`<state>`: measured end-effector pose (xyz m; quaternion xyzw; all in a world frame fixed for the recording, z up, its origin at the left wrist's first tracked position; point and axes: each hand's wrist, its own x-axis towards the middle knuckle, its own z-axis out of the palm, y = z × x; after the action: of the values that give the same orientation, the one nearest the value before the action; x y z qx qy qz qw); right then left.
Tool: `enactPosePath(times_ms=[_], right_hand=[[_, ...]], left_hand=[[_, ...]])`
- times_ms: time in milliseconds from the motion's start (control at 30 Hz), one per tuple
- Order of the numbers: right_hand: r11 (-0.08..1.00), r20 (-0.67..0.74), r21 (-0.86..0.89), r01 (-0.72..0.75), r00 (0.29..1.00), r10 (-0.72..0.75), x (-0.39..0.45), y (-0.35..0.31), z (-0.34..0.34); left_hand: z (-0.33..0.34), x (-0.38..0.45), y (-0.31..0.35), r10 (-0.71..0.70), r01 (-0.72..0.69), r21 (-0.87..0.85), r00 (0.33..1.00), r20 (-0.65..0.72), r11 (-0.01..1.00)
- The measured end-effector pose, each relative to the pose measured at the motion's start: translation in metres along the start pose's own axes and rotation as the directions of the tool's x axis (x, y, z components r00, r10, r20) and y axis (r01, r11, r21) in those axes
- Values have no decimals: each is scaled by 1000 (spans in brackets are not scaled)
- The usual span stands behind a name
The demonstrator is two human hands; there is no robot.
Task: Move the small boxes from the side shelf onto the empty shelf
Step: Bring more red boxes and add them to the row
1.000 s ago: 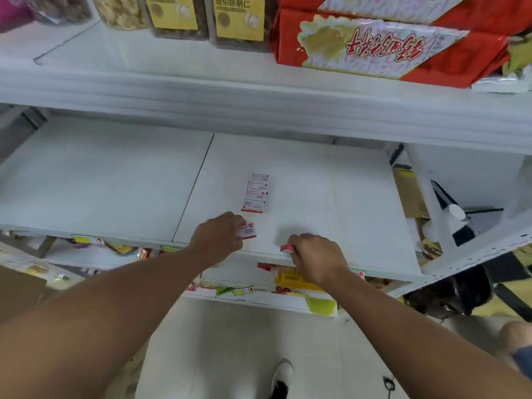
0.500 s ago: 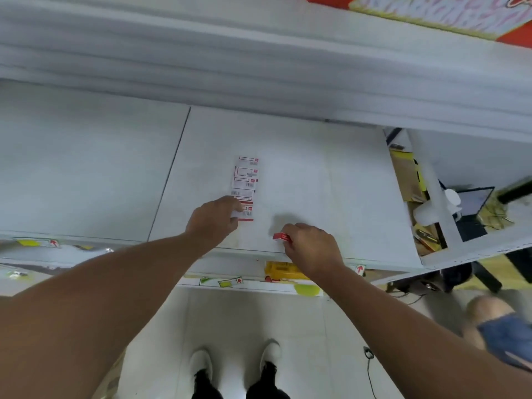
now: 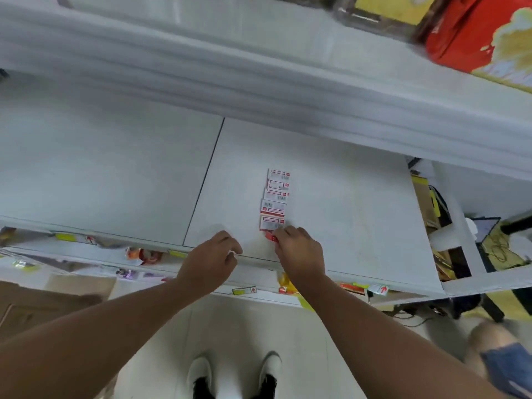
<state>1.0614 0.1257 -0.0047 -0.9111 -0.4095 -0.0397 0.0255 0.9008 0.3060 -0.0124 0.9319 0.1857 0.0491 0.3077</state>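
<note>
Several small white-and-red boxes lie in a straight row on the white shelf, running from the middle toward its front edge. My right hand rests at the near end of the row, fingers closed on a small red box that touches the nearest box of the row. My left hand hovers over the shelf's front edge, left of the row, fingers curled; a white sliver shows at its fingertips and I cannot tell whether it holds anything.
An upper shelf ledge overhangs with a red package at top right. Lower shelves hold snack packets. A side shelf compartment with cardboard and clutter lies to the right. White shoes stand on the floor; another person's knee is at bottom right.
My left hand let go of its box at the row's near end and drew back left to the shelf edge. My right hand moved the red box up to the row's end.
</note>
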Motion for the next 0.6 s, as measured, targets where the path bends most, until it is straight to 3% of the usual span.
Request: enactPosePath(times_ms=[167,300,367,433,500,600], right_hand=[[999,-101,28,32,994,-29,-23,-9,35],[995,-41,74,59,998,-56,-38,-15,44],[982,-63,187,-11,998,23,-47,-18,38],[907,-98,407,-111,982,164,-55,-20,26],[703,4,663,-259,939,343,-60,-22,10],[111,350,873,-475,768,537,-58,-26,-14]], left_hand=[[15,-23,-11,14,-15,-70,1000,-4,997],[25,-30,-13,-4,2,-97,1000,-25,995],[31,-30,-7,-49,39,-156,997,-62,987],[35,-27,6,-164,124,-330,982,-97,936],[36,-19,26,-322,232,-511,942,-93,827],[35,-2,56,-521,375,-687,854,-7,623]])
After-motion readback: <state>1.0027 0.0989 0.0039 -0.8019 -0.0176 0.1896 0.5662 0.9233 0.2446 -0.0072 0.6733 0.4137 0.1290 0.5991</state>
